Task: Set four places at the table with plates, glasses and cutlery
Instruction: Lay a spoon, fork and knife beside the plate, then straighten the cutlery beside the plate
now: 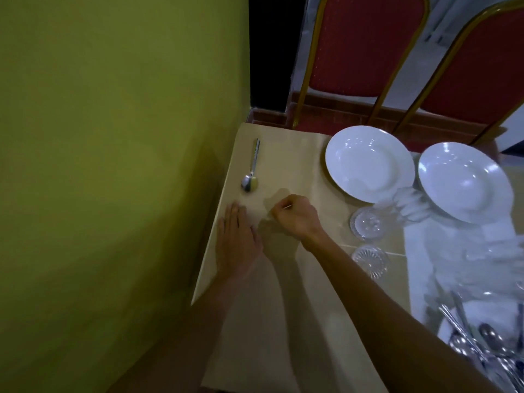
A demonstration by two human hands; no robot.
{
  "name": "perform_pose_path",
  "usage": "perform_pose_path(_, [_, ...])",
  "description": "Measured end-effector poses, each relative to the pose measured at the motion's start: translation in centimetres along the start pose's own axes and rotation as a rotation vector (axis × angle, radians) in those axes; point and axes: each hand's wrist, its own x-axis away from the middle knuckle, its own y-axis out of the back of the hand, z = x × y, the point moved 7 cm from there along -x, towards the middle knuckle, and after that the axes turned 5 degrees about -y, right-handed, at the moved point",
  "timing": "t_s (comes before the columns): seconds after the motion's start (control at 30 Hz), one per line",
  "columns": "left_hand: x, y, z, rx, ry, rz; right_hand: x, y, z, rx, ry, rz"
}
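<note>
Head view, and on your far left it's all green wall (99, 165), running right up to the edge of the table (297, 154) with its beige cloth. First thing on that cloth: a single spoon (251, 177), lying near the wall edge, bowl toward you, handle pointing away.

Just nearer than the spoon, your left hand (238, 239) lies flat on the cloth, fingers straight and together, holding nothing. Right beside it, your right hand (295, 217) is curled tight, fingertips pinched on a thin pale sliver (286, 207) (too small to make out what it is). The two hands are close but apart.

Moving right, two white plates sit by the far edge: the first plate (368, 163), then the second plate (465, 180), side by side and almost rim to rim. Between their near rims there's a blurred piece of ribbed glassware (411, 205); how it stands, I cannot tell. Below the first plate, a cut glass (365, 222) and, nearer you, another cut glass (370, 260) rest just right of your right forearm.

Bottom right corner, a heap of cutlery (482, 350) lies on something white. Beyond the far edge, two red chairs with gold frames: one chair (365, 43), then its neighbour (476, 80).
</note>
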Motion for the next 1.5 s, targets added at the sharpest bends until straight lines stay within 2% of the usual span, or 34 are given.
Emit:
perform_pose_path(0.17, [7.1,1.0,-6.6,0.250,0.095,0.020,5.3,3.3,-5.1,-0.046,0.040,-0.029])
perform_pose_path(0.43, [15.4,-2.6,-17.7,0.435,0.055,0.137,14.5,12.2,-15.2,-0.082,0.116,-0.144])
perform_pose_path(0.53, [17.7,-4.3,-22.1,0.500,-0.014,0.148,17.0,15.9,-20.4,-0.116,0.058,-0.202])
perform_pose_path(0.63, [19.8,-6.6,-26.4,0.561,-0.074,0.233,18.7,19.0,-25.4,-0.146,-0.006,-0.224])
perform_pose_path(0.8, [22.5,-9.6,-31.0,0.639,-0.085,0.359,19.4,24.0,-31.5,0.027,-0.077,-0.278])
perform_pose_path(0.93, [22.9,-10.2,-32.2,0.587,-0.108,0.398,17.8,25.3,-33.7,0.245,-0.109,-0.217])
perform_pose_path(1.07, [23.4,-10.0,-31.7,0.533,-0.110,0.411,17.1,24.9,-33.8,0.355,-0.089,-0.169])
perform_pose_path(1.33, [22.8,-8.9,-29.1,0.549,-0.025,0.328,17.0,24.8,-32.8,0.407,-0.018,-0.155])
perform_pose_path(1.5, [20.8,-7.2,-26.5,0.542,0.032,0.298,17.6,23.2,-30.0,0.352,0.039,-0.064])
